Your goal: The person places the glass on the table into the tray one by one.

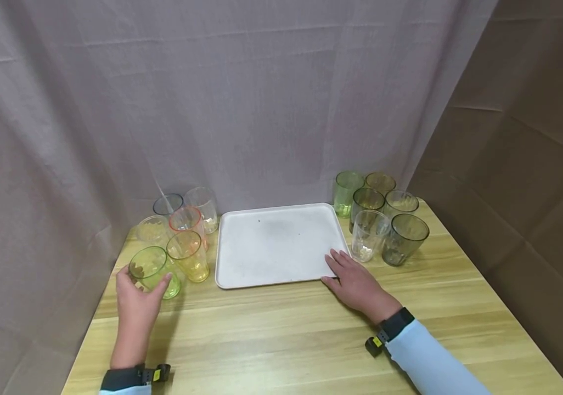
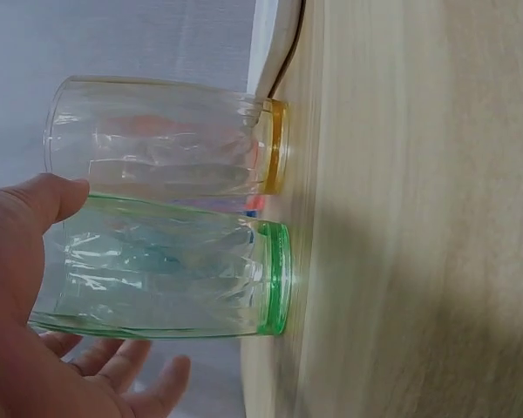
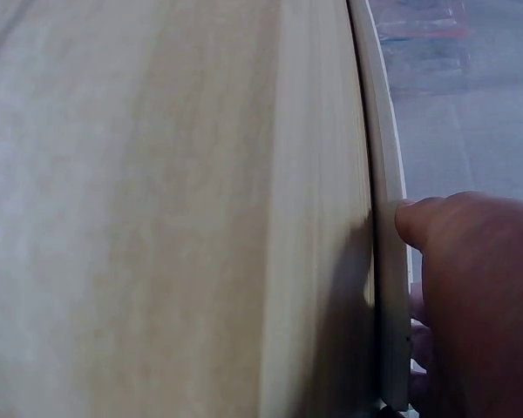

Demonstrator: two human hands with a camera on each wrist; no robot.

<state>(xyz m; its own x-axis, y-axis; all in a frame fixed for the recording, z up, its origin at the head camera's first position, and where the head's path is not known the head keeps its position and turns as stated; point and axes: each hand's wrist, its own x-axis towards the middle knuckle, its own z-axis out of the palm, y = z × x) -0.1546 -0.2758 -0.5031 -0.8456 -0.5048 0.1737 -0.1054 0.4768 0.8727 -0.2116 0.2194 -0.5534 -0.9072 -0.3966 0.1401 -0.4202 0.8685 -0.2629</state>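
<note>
My left hand [image 1: 136, 300] is round the upper part of a green-tinted clear tumbler [image 1: 172, 286], thumb on one side and fingers on the other. In the left wrist view this green tumbler [image 2: 166, 270] stands upright, its base at the table. Close beside it is a yellow tumbler [image 2: 170, 139]. At the near right corner of a white rectangular tray [image 1: 276, 247] lies my right hand [image 1: 359, 286], its fingers extended over the rim. The right wrist view has the thumb [image 3: 418, 222] touching the tray's edge [image 3: 389, 218].
Left of the tray, behind the green tumbler, stand a red-rimmed tumbler [image 1: 186, 219], a blue-rimmed one [image 1: 168, 204] and clear ones [image 1: 203, 208]. Right of it are several green, brown, grey [image 1: 406, 240] and clear tumblers [image 1: 369, 237]. Grey cloth [image 1: 262, 109] hangs behind the wooden table [image 1: 271, 340].
</note>
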